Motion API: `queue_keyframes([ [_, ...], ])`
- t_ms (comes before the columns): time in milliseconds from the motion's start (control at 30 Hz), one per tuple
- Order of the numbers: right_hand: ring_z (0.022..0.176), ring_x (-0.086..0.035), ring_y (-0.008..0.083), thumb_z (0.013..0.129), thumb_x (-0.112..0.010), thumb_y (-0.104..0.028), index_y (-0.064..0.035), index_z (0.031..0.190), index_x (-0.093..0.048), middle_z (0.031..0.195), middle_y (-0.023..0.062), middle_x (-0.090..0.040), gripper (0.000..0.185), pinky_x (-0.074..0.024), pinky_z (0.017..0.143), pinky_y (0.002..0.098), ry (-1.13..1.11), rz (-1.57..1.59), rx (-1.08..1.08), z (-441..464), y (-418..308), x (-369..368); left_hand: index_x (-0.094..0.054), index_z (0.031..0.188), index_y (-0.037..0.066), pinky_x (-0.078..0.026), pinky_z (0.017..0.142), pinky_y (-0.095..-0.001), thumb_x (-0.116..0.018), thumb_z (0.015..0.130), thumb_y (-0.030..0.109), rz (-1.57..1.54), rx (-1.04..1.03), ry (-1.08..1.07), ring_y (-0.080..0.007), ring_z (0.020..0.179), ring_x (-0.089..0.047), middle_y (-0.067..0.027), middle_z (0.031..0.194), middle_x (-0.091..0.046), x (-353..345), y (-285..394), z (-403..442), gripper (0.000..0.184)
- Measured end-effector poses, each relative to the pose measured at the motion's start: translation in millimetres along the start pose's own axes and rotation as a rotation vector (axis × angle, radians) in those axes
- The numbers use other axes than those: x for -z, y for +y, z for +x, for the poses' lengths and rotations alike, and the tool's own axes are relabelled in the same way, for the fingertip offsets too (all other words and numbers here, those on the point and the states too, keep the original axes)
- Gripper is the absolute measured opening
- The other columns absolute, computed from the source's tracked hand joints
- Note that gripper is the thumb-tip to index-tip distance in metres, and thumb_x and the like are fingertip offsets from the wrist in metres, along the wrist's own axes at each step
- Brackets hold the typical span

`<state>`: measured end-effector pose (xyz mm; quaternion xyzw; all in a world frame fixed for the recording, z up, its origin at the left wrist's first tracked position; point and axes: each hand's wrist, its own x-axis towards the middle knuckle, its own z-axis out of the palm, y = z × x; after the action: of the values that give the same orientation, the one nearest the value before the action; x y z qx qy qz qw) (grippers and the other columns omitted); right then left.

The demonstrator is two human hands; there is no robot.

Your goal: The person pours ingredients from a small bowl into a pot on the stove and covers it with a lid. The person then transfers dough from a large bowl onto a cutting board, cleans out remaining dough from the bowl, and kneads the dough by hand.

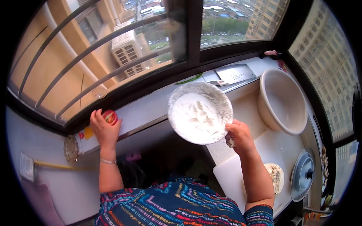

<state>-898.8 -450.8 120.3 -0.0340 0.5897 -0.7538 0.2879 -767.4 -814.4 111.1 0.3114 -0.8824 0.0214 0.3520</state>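
Note:
A round bowl of white powder [198,115] is held up by its right rim in my right hand [240,136], whose thumb lies over the edge; doughy bits cling to the fingers. On the window ledge at the left, my left hand [104,128] has its fingers around a red round object [110,117] with a patterned middle. Below my right forearm, a lump of dough [276,177] lies partly hidden beside a white board [229,177].
A large empty basin [283,101] stands tilted at the right, with a glass lid [302,174] below it. A cleaver [235,74] and a green vegetable [190,78] lie on the window ledge [151,103]. Window bars are at the upper left.

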Motion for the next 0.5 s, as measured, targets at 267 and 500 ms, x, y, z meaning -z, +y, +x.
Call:
queue_keyframes([
  [267, 0.047, -0.037, 0.0046, 0.076, -0.051, -0.016, -0.0001, 0.085, -0.056, 0.062, -0.0017, -0.050, 0.019, -0.0289, 0.042, 0.0192, 0.158, 0.052, 0.035, -32, -1, 32, -0.048, 0.101, 0.005, -0.039, 0.085, -0.0371, -0.070, 0.060, 0.010, -0.574, -0.508, -0.092, -0.0295, 0.098, -0.049, -0.0135, 0.101, -0.052, -19, 113, 17, 0.047],
  [500, 0.054, -0.043, 0.0047, 0.076, -0.049, -0.013, 0.0026, 0.090, -0.054, 0.071, 0.0006, -0.054, 0.022, -0.0336, 0.048, 0.0173, 0.360, 0.079, 0.092, -78, 10, 73, -0.056, 0.087, 0.007, -0.042, 0.072, -0.0345, -0.061, 0.070, 0.018, -0.521, -0.825, -0.336, -0.0236, 0.083, -0.052, -0.0084, 0.084, -0.055, -74, 261, 14, 0.021],
])
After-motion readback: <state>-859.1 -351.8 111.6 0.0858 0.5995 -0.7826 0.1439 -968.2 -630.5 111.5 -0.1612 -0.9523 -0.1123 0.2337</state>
